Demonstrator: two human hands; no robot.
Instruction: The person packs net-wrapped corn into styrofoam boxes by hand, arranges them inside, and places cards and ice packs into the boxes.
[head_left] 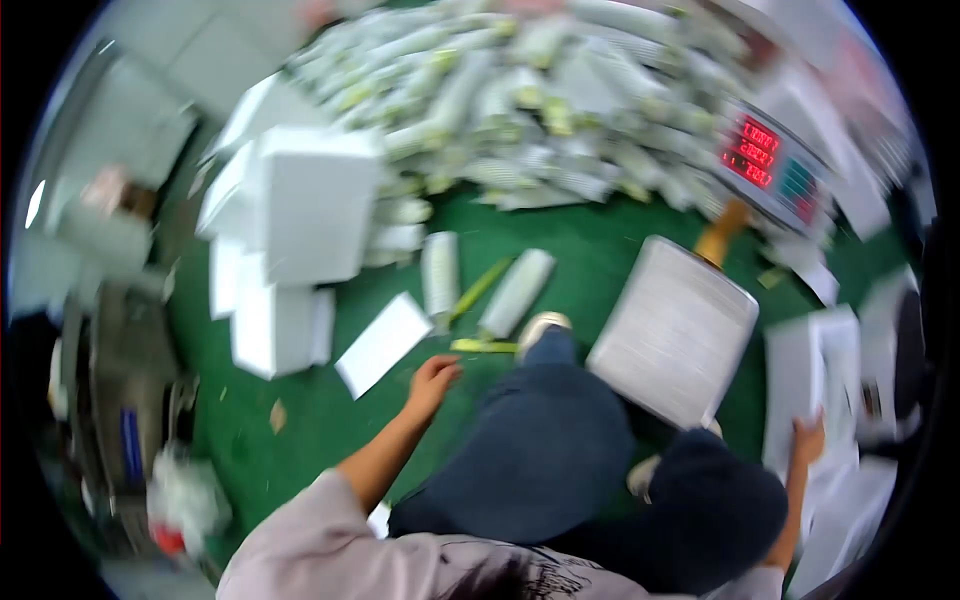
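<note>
My left hand hangs over the green floor with its fingers curled; whether anything is in them is too blurred to tell. Just beyond it lie a yellow-green strip and two net-wrapped pale cylindrical items. A white sheet lies to its left. At the far right my right hand is at the edge of a white foam box, with its fingers against the wall and mostly hidden.
A big pile of net-wrapped produce fills the back. White foam boxes are stacked at left. A metal scale platform with a red-lit display stands right of centre. A plastic bag lies at lower left.
</note>
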